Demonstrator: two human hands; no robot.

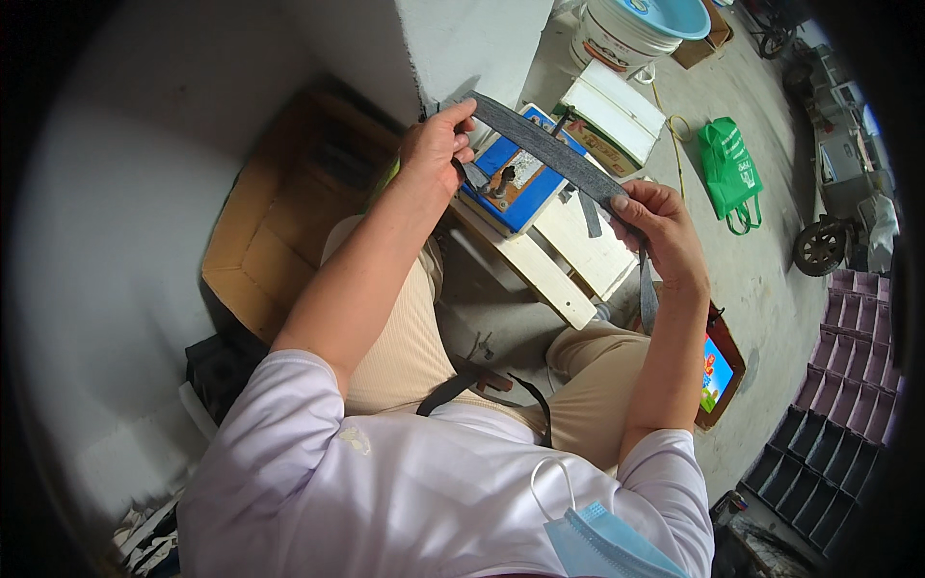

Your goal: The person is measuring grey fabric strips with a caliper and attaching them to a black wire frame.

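A dark grey fabric strap (549,146) is stretched at a slant between my two hands. My left hand (438,144) is closed on its far left end, thumb and forefinger pinching the edge. Lower and to the right, my right hand (670,231) pinches the other end, and a loose tail hangs below it. Under the strap lies a flat blue board or box (535,210) with a small metal fixture (500,183) on a brown patch. That blue piece rests on a pale wooden bench (540,275) in front of my knees.
An open cardboard box (255,236) stands left against the wall. Beyond the bench are a white-topped carton (617,106), a white bucket (617,43) with a blue basin (670,12), and a green bag (727,159). Dark and purple racks (833,424) lie right.
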